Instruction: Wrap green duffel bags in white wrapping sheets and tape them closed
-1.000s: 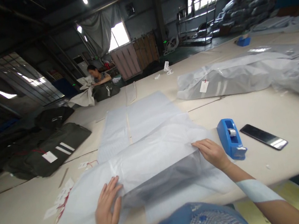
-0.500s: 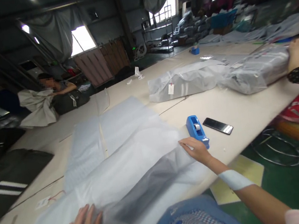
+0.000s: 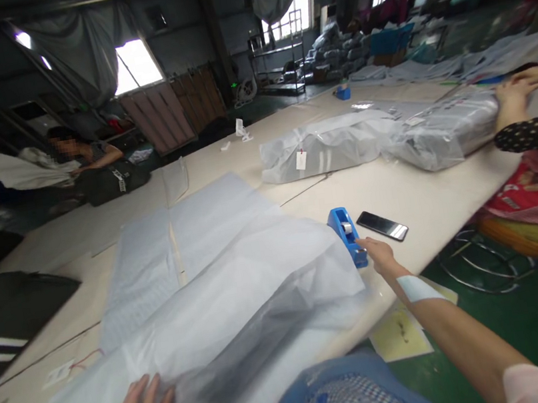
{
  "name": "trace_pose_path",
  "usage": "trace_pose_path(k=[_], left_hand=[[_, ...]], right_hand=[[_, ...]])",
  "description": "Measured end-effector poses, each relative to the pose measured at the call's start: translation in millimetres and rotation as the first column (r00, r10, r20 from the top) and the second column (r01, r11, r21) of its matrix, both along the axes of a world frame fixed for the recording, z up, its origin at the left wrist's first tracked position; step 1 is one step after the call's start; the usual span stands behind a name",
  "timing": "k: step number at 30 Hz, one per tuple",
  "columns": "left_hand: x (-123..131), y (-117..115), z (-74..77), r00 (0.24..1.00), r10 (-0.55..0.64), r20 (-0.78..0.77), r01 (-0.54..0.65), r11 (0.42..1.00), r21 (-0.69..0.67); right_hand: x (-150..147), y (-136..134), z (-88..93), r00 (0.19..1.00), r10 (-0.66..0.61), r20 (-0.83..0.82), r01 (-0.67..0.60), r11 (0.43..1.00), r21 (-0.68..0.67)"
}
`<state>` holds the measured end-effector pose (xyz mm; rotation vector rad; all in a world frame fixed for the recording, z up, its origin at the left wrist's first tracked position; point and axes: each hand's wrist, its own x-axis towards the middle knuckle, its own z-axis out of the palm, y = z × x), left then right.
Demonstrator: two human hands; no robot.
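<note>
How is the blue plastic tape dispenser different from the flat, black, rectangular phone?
The blue plastic tape dispenser is chunky and stands up from the table, while the flat, black, rectangular phone lies low. The dispenser has a hollow holding a tape roll; the phone has a smooth, shiny face. The right hand is at the dispenser, but no hand is on the phone. Both are on the pale table.

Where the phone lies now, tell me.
The phone lies right of centre in the head view, on the table, just right of the blue tape dispenser.
</note>
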<state>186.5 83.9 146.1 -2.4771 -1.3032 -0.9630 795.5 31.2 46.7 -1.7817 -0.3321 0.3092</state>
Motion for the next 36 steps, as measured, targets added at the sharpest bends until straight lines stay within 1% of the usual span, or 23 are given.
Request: trace_pose_path(k=[3,5,8,10,12,14,16,17,18,19,21,22,24,25,26,27,28,29,31,34,36], left_hand=[[-1,-1,-0.8,1.0,0.006,0.003,-0.006,1.0,0.007],[-2,0,-2.3,1.0,0.003,-0.023,-0.003,1.0,0.016],[-2,1,-2.6,0.998,-0.001,-0.065,0.004,0.999,0.043],[1,1,-0.3,0.999,0.035,-0.041,-0.032,0.997,0.067],[6,1,3.3,0.996,0.089,-0.004,-0.089,0.994,0.066],[9,1,6.6,0.993,0.117,0.012,-0.118,0.992,0.05],[11,2,8.6,0.994,0.107,0.012,-0.108,0.993,0.056],[11,2,8.9,0.995,0.1,0.014,-0.1,0.993,0.063],[11,2,8.8,0.995,0.095,0.02,-0.096,0.993,0.072],[11,3,8.4,0.996,0.091,0.027,-0.093,0.993,0.078],[10,3,6.9,0.995,0.089,0.051,-0.093,0.992,0.083],[10,3,5.9,0.994,0.086,0.062,-0.091,0.992,0.083],[10,3,4.0,0.994,0.07,0.081,-0.077,0.994,0.081],[9,2,3.1,0.994,0.065,0.089,-0.072,0.994,0.078],[9,2,2.5,0.993,0.061,0.097,-0.069,0.995,0.076],[9,1,2.0,0.993,0.055,0.102,-0.063,0.995,0.077],[8,0,1.7,0.993,0.051,0.104,-0.06,0.995,0.078],[8,-1,1.5,0.993,0.049,0.107,-0.057,0.995,0.08],[7,-1,1.2,0.993,0.036,0.11,-0.046,0.995,0.09],[7,-1,0.3,0.991,0.034,0.126,-0.046,0.994,0.094],[6,0,-0.6,0.99,0.033,0.139,-0.046,0.995,0.093]], right_hand=[[-12,-10,8.4,0.992,-0.084,-0.097,0.087,0.996,0.022],[-22,-22,11.6,0.978,-0.093,-0.186,0.11,0.991,0.08],[-38,-36,6.7,0.916,-0.05,-0.399,0.118,0.982,0.148],[-45,-42,-2.2,0.87,-0.046,-0.49,0.119,0.986,0.119],[-48,-46,-11.6,0.855,-0.097,-0.509,0.144,0.988,0.054],[-49,-51,-16.4,0.854,-0.172,-0.491,0.191,0.982,-0.012],[-54,-59,-11.1,0.856,-0.232,-0.462,0.237,0.97,-0.047],[-59,-64,-3.3,0.872,-0.234,-0.429,0.242,0.97,-0.036],[-67,-68,8.3,0.899,-0.212,-0.382,0.227,0.974,-0.005],[-78,-70,23.6,0.931,-0.161,-0.327,0.185,0.982,0.042],[-109,-70,62.5,0.978,0.015,-0.21,0.016,0.989,0.147],[-129,-66,83.9,0.975,0.134,-0.177,-0.098,0.976,0.195],[-171,-52,124.2,0.93,0.348,-0.123,-0.31,0.917,0.252],[-192,-43,140.4,0.894,0.438,-0.092,-0.403,0.877,0.262],[-210,-33,152.9,0.863,0.5,-0.074,-0.465,0.844,0.269],[-226,-23,161.1,0.835,0.546,-0.072,-0.511,0.817,0.266],[-239,-13,165.0,0.814,0.575,-0.082,-0.54,0.801,0.258],[-249,-4,165.1,0.803,0.587,-0.103,-0.553,0.798,0.239],[-260,11,156.9,0.806,0.573,-0.151,-0.549,0.818,0.172],[-263,23,139.1,0.826,0.532,-0.184,-0.536,0.844,0.034],[-262,27,132.6,0.834,0.52,-0.184,-0.534,0.845,-0.034]])
